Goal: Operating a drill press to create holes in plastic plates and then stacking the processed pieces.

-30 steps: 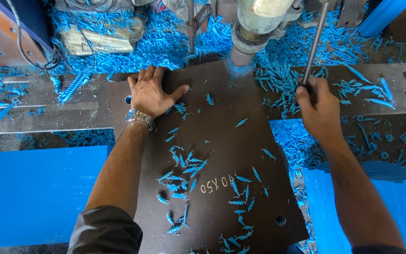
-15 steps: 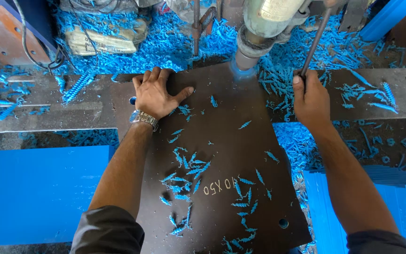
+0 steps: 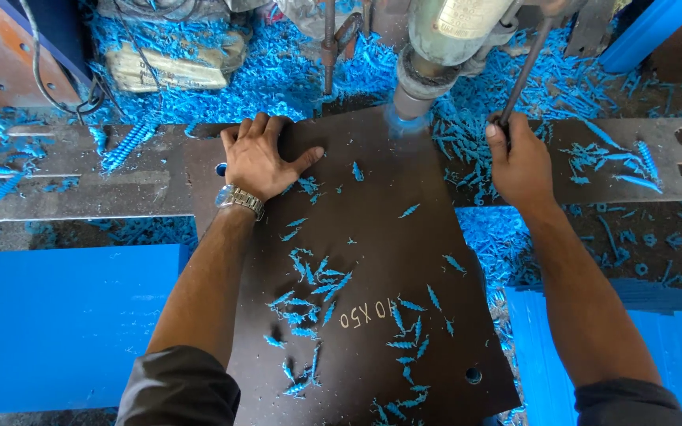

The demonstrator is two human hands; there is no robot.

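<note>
A dark brown plate [image 3: 380, 260] lies flat under a drill press head [image 3: 444, 47], strewn with blue curled shavings [image 3: 317, 284]. My left hand [image 3: 258, 158], wearing a metal wristwatch, presses flat on the plate's far left corner with fingers spread. My right hand [image 3: 518, 158] grips the end of a thin metal lever [image 3: 526, 67] that runs up to the machine. The drill tip [image 3: 406, 118] meets the plate's far edge, where blue dust blurs around it.
A grey metal table bar [image 3: 80, 189] runs left and right behind the plate. Blue sheets lie at lower left [image 3: 65, 323] and stacked at lower right [image 3: 641, 355]. Heaps of blue shavings [image 3: 294, 71] cover the machine base.
My right hand has pulled the lever downward toward me. The drill head has come down onto the plate's far edge. My left hand stays pressed on the plate.
</note>
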